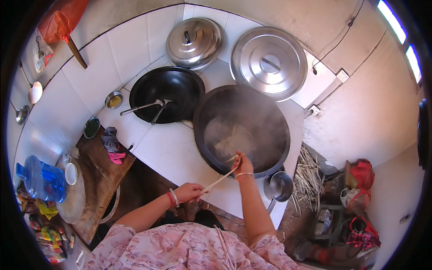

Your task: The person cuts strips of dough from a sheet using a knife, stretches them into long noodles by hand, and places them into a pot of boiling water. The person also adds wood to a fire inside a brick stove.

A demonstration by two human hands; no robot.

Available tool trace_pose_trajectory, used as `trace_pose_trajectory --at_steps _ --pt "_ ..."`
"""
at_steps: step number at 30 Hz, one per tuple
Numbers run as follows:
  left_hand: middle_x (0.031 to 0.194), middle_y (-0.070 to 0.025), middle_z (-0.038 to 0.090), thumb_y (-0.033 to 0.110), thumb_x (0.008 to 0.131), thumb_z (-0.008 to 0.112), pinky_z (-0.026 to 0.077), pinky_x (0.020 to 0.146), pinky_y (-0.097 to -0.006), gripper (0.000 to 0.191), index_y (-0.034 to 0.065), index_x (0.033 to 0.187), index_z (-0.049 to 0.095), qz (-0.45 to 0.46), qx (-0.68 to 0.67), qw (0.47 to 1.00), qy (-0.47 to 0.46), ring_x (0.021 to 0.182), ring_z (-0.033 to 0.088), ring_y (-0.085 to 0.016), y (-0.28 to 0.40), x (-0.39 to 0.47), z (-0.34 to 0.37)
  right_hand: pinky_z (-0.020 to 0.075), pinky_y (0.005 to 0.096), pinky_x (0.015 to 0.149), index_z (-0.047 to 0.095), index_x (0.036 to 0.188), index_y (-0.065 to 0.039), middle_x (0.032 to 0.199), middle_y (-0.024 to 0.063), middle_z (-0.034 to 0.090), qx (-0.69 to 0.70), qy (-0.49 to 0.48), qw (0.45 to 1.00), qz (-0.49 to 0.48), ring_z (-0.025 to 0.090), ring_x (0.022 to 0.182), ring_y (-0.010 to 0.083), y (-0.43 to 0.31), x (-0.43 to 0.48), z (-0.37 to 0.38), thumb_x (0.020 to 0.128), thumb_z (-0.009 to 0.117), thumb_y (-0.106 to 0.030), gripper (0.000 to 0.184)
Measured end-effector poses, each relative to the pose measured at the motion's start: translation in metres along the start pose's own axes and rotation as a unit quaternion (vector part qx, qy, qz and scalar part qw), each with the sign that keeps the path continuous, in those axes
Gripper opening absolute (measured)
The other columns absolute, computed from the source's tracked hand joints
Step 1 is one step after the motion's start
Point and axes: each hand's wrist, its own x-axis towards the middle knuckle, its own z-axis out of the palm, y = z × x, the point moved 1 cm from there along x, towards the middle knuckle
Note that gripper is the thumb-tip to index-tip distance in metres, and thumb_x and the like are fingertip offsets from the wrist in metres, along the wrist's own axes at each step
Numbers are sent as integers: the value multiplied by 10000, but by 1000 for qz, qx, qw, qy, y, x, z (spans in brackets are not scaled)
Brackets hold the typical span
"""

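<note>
A long pale strip [219, 183], apparently noodle dough, stretches between my two hands in front of the pot. My left hand [189, 193] grips its lower end above the stove's front edge. At the near rim of a large dark pot [199, 135], my right hand [243, 165] pinches the upper end, and a short pale piece sticks out from its fingers over the pot. Inside the pot, wide pale noodles [236, 140] lie in liquid, partly veiled by rising steam. A metal ladle [280, 186] rests on the tiles just right of my right hand.
Behind the pot lean two metal lids [194, 42] [270, 79]. A black wok [165, 81] holds two metal utensils [143, 107]. Small bowls [114, 100] [91, 127] and a cloth [111, 141] sit leftward. A blue water jug [45, 179] stands at left; dry stalks [307, 179] lie right.
</note>
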Motion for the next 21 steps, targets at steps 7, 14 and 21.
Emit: trace_pose_trajectory --at_steps 7,14,21 --pt "591 -10 523 195 852 455 285 365 -159 245 37 1005 562 -2 -89 989 121 420 394 -38 -10 3 -33 419 242 505 528 910 -60 695 60 561 -164 -11 973 -161 527 596 145 -104 47 63 841 451 -284 247" --pt "731 -47 573 166 845 435 443 526 -228 231 23 1007 517 95 -152 976 124 534 517 -99 23 76 -14 437 269 650 551 921 -41 801 58 569 -373 -198 892 163 544 730 164 18 3 20 848 412 -352 348" --pt "680 -28 545 145 846 435 448 549 -223 247 5 1030 521 38 -101 994 27 550 521 -106 5 55 -6 438 217 511 554 960 -54 688 44 566 -227 -63 972 17 531 562 125 35 -7 28 825 490 -183 197"
